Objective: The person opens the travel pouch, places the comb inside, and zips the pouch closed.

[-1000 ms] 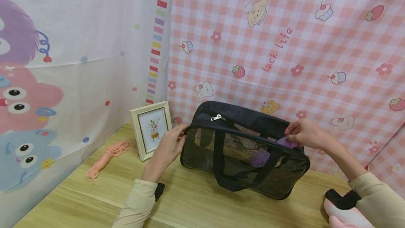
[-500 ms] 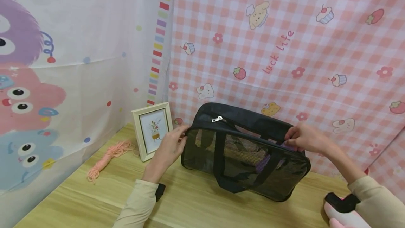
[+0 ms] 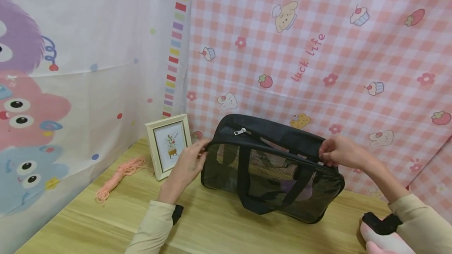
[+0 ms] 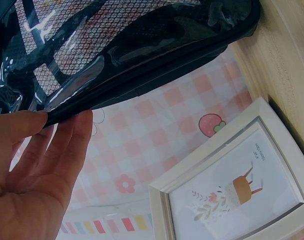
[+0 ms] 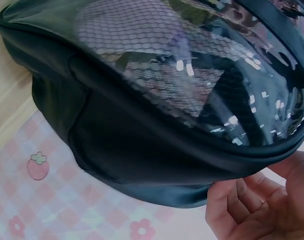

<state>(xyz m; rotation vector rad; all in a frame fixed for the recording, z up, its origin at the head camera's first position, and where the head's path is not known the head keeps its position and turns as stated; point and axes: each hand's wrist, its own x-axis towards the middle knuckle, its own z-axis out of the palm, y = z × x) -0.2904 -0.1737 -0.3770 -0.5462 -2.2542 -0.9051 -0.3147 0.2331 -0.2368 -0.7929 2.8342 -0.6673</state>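
Wood table (image 3: 226, 234) below pink cloth (image 3: 254, 66). On it, toward right: black bag (image 3: 265, 175), pinched at left end by left hand (image 3: 190, 164), at right top edge by right hand (image 3: 341, 153). Purple thing (image 3: 305, 192) just dropped right inside; looks packed, not zipped yet.

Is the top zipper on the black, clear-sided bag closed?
No, the head view shows a silver metal zipper pull near the left end of the bag, which gapes beside it.
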